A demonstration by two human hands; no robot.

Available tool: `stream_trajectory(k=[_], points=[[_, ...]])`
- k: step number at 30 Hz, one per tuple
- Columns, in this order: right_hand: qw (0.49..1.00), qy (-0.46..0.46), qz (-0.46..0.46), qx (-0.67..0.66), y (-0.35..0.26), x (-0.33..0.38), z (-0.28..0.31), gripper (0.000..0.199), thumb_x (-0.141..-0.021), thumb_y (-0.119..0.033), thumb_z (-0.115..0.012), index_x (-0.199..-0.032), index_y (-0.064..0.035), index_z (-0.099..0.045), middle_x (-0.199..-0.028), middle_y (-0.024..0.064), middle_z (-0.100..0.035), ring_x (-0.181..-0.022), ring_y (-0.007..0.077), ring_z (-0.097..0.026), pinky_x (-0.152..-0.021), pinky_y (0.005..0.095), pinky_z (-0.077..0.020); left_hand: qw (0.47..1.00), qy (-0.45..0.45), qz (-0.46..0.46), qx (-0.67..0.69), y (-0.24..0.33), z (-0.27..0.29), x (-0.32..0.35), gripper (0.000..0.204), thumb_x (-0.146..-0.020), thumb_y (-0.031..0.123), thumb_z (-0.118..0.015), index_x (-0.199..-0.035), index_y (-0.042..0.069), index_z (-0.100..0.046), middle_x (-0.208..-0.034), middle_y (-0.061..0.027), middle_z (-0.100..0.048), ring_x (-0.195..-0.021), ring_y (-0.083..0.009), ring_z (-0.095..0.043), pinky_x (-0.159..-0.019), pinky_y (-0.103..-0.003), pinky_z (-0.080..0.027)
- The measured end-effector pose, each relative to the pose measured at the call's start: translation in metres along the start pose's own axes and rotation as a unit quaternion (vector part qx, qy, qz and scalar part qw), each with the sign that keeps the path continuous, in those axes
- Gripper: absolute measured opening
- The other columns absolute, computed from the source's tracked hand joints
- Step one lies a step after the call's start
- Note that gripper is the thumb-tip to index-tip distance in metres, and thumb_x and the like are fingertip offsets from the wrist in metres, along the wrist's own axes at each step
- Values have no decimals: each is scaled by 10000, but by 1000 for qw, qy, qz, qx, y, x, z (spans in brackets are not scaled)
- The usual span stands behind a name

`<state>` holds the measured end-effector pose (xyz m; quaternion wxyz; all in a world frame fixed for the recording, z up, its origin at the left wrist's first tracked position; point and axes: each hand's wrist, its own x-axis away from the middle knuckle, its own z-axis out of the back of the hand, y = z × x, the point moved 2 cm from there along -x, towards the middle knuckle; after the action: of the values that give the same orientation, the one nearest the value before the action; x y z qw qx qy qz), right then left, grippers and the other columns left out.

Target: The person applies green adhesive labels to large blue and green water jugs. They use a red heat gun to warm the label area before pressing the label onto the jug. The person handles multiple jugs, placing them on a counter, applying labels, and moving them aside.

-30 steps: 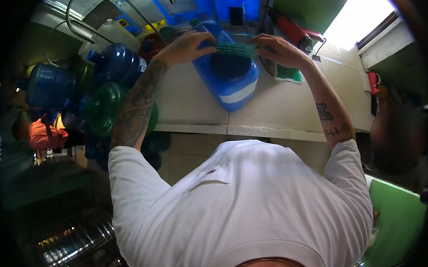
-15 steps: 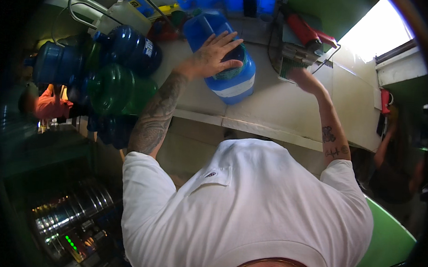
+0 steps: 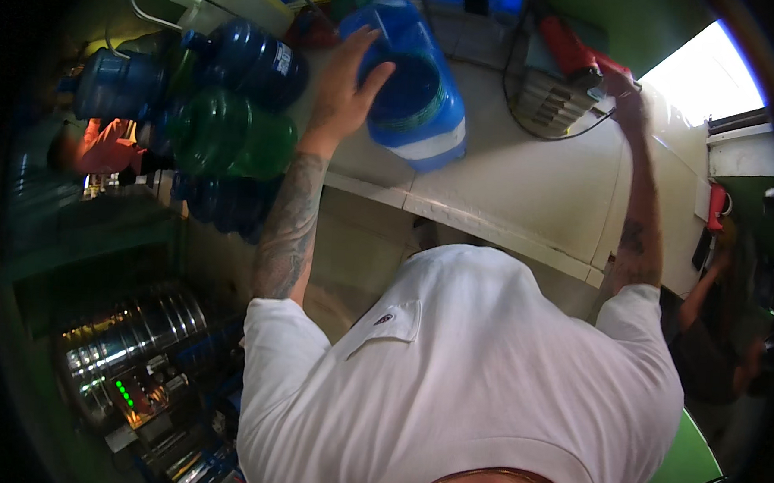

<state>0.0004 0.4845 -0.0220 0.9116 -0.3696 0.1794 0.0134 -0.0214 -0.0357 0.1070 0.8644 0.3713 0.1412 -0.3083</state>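
- My left hand [image 3: 346, 89] is spread wide, palm flat against the side of the blue water jug [image 3: 415, 87]; fingers fan over its upper left flank, thumb pointing toward the jug's dark open mouth.
- The jug lies on its side on the white counter [image 3: 528, 179], near the front edge, mouth facing me, a pale band around the end nearest me. It sits just right of my left hand and well left of my right.
- My right hand [image 3: 620, 83] is stretched far out to the upper right, at the red power tool [image 3: 572, 47]. It looks closed on the tool's near end, but the fingers are too small and bent by the lens; I cannot tell the grip for certain.
- A grey ridged block [image 3: 544, 102] with a black cable [image 3: 513, 117] looping round it rests between jug and right hand, just below the tool.
- Left of the counter: stacked jugs, a green jug [image 3: 227, 135] in front, dark blue jugs [image 3: 248, 58] above and beside it.
- Another person in an orange top [image 3: 106, 147] shows at far left, apart from my hands.
- Shiny steel cylinders [image 3: 132, 334] lie low on the left.
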Motion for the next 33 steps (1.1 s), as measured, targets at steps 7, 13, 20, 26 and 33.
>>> stream_trajectory(k=[7,13,20,26,33], points=[[949,-176,85,245,56,-77,2,587,-904,-187,-696,-1447,-102,-489,-1369,170,-583,-1266,361,-556,-1040,462,-479,999,-18,32,39,-13,-8,14,697,-987,467,-640,-1546,117,-415,-1605,-129,-397,-1500,-306,-336,-1216,-448,-279],[957,-133,68,250,24,-83,-26,541,-835,-246,-745,-1337,-149,-566,-1233,175,-651,-1201,370,-600,-999,477,-497,950,99,193,225,-10,-33,84,1270,-781,472,-871,-1602,-17,-35,-1574,-211,-352,-1409,-316,-429,-1193,-428,-313],[999,-31,18,-1,-40,-6,-33,527,-884,-287,-723,-1345,-95,-553,-1175,191,-695,-1131,393,-650,-939,455,-527,955,102,136,243,3,-64,83,1108,-760,355,-919,-1550,14,-221,-1405,-136,-488,-1287,-245,-499,-1128,-379,-381],[947,-118,-202,-220,-91,129,-21,458,-915,-409,-754,-1210,-66,-674,-1038,58,-729,-910,125,-663,-764,317,-541,946,118,176,245,7,-65,83,965,-789,261,-905,-1519,42,-314,-1389,-115,-505,-1280,-243,-505,-1117,-378,-386],[848,-117,-190,-481,-122,184,-21,415,-950,-225,-700,-1277,6,-593,-1024,118,-726,-846,175,-693,-710,315,-555,945,114,174,251,14,-63,82,925,-792,226,-902,-1512,28,-357,-1410,-120,-506,-1290,-236,-507,-1128,-374,-380]])
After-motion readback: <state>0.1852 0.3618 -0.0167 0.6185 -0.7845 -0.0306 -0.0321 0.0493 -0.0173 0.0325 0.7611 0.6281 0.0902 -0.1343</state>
